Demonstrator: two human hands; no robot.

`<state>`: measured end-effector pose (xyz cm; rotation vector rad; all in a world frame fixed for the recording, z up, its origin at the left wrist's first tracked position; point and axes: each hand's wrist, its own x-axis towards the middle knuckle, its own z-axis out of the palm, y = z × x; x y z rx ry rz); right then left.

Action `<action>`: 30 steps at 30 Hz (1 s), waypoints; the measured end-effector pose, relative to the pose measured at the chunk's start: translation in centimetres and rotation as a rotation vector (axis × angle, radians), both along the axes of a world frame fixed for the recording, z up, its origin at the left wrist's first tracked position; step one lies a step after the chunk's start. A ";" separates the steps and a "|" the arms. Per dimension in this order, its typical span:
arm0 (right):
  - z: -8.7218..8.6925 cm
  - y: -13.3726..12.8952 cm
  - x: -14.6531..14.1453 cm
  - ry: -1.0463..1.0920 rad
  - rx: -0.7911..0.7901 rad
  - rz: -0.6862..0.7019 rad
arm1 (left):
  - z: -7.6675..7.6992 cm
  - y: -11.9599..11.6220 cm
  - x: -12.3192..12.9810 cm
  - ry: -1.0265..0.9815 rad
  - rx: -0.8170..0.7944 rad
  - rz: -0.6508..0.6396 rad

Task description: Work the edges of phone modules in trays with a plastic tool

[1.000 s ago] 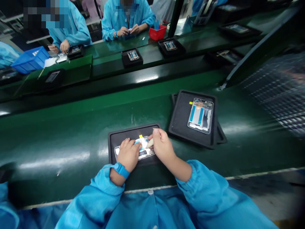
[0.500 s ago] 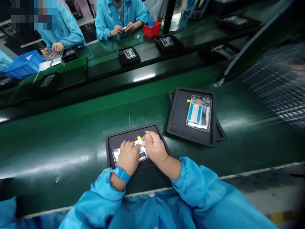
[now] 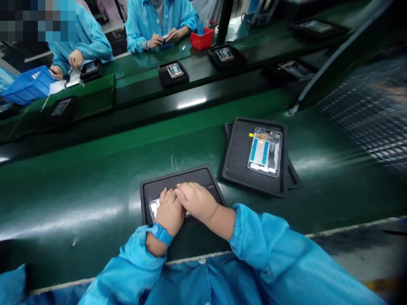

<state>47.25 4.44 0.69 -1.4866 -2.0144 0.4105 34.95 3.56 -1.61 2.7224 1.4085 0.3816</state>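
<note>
In front of me lies a black tray, and inside it is a phone frame with a pale inner face, mostly covered by my hands. My left hand rests over the frame with its fingers bent round it, and a blue band circles the wrist. My right hand is closed, its fingertips against my left fingers above the frame. Whatever it pinches is hidden. A bit of yellow tab shows just behind the right knuckles.
To the right, stacked black trays carry another phone frame with blue strips. Across the green bench, co-workers in blue sit near a red bin and a blue crate. More trays line the far side.
My right hand has moved left and turned over the frame, its fingers now meeting my left hand and covering the middle part. My left hand has stayed nearly still.
</note>
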 end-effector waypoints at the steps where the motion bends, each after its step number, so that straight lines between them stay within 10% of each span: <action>1: 0.0 0.1 -0.2 -0.030 -0.019 0.027 | 0.0 0.0 0.0 -0.008 0.002 -0.004; 5: -0.2 0.2 -0.1 0.129 -0.077 -0.027 | 0.2 0.1 0.1 -0.017 -0.026 0.024; 11: -0.9 0.6 1.2 0.798 -0.352 -0.529 | 0.7 0.5 -0.1 -0.097 -0.147 0.143; 23: -1.0 0.6 0.9 0.979 -0.382 -0.470 | 1.0 1.3 1.2 -0.139 -0.232 0.378; 30: 2.8 -0.5 7.1 1.028 -0.435 -0.574 | 2.2 2.9 -7.1 -0.199 -0.050 0.691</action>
